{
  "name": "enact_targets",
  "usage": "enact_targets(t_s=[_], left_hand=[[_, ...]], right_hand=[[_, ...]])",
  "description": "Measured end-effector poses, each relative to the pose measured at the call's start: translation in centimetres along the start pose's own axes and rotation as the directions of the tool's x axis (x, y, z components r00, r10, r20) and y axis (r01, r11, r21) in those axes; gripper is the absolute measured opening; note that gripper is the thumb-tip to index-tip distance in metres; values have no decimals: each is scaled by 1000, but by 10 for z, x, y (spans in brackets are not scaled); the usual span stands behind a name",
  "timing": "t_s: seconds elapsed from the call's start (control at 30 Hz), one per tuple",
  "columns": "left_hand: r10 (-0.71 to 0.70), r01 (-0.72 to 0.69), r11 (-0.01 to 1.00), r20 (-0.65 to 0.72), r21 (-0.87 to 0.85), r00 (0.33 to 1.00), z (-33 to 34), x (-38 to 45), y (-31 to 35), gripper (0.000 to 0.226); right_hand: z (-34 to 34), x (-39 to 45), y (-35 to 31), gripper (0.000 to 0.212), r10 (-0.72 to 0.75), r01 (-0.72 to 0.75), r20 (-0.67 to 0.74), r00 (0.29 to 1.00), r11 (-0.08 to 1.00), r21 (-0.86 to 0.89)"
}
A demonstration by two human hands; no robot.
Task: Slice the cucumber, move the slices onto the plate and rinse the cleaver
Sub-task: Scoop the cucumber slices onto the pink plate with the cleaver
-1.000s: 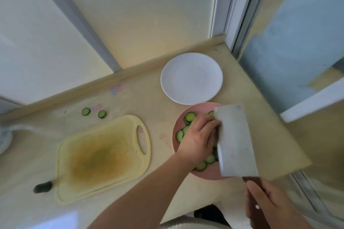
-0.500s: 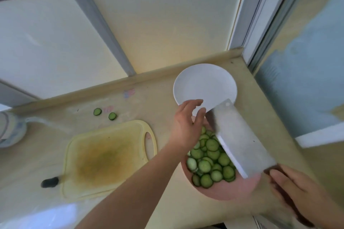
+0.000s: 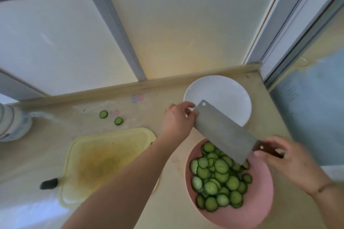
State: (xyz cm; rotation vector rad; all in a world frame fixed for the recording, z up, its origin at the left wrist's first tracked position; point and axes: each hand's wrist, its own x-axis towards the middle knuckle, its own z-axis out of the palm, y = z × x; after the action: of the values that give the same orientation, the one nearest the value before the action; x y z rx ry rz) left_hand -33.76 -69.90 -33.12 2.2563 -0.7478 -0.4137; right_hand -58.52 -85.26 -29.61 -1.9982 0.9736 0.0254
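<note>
Head view:

- Surface (image 3: 149,109): pale beige, running across the middle of the frame; we see it meet a light wall at the top and a window frame at the upper right.
- Cleaver (image 3: 223,132): broad grey blade, held in the air on a slant from centre frame down to the right, with a small hole near its far corner. Its lower corner sits above the slices.
- Right hand (image 3: 284,160): at the right of the frame, fingers closed round the cleaver's dark handle; we note some motion blur here.
- Left hand (image 3: 176,121): at centre frame, fingers curled against the blade's far end; we count it as touching the blade rather than gripping it.
- Pink plate (image 3: 260,208): lower right of the frame, on the surface.
- Cucumber slices (image 3: 217,176): a heap of green rounds filling the left half of the pink plate.
- White plate (image 3: 229,95): upper centre-right, just beyond the pink plate, partly behind the blade.
- Cutting board (image 3: 104,161): yellow, stained, lower left of centre, lying flat.
- Two stray slices (image 3: 103,114): on the surface above the board, near each other.
- Dark cucumber end (image 3: 49,183): at the board's left edge.
</note>
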Motion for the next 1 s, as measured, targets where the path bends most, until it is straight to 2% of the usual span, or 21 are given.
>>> enact_targets(t_s=[0.1, 0.27, 0.37, 0.5, 0.67, 0.77, 0.87, 0.93, 1.0], left_hand=[[-24, 28, 999, -86, 45, 996, -3, 16, 1, 21], [-53, 64, 992, -106, 105, 993, 8, 33, -9, 20], [-9, 26, 978, -81, 205, 997, 15, 39, -18, 20], [112, -96, 932, -24, 350, 993, 21, 37, -28, 19], [98, -117, 878, 65, 464, 993, 24, 36, -32, 26], [62, -86, 887, 68, 454, 996, 23, 35, -33, 31], [47, -46, 923, 6, 382, 999, 15, 29, -33, 39], [9, 8, 957, -55, 289, 998, 5, 21, -34, 37], [-50, 68, 984, -113, 163, 992, -8, 11, -37, 27]], right_hand=[[3, 45, 0, 24, -59, 56, -59, 996, 997, -57], [10, 93, 5, 24, -159, 144, -57, 986, 968, -205], [14, 105, 13, 27, -169, 157, -26, 985, 952, -264], [15, 109, 18, 30, -181, 172, -1, 983, 933, -316], [14, 110, 16, 27, -196, 179, -28, 980, 936, -302], [14, 110, 16, 29, -190, 172, -22, 982, 928, -331], [13, 110, 13, 32, -171, 154, -10, 985, 912, -380], [11, 107, 9, 37, -158, 147, 14, 987, 871, -469], [9, 102, 4, 43, -162, 129, 0, 987, 787, -603]])
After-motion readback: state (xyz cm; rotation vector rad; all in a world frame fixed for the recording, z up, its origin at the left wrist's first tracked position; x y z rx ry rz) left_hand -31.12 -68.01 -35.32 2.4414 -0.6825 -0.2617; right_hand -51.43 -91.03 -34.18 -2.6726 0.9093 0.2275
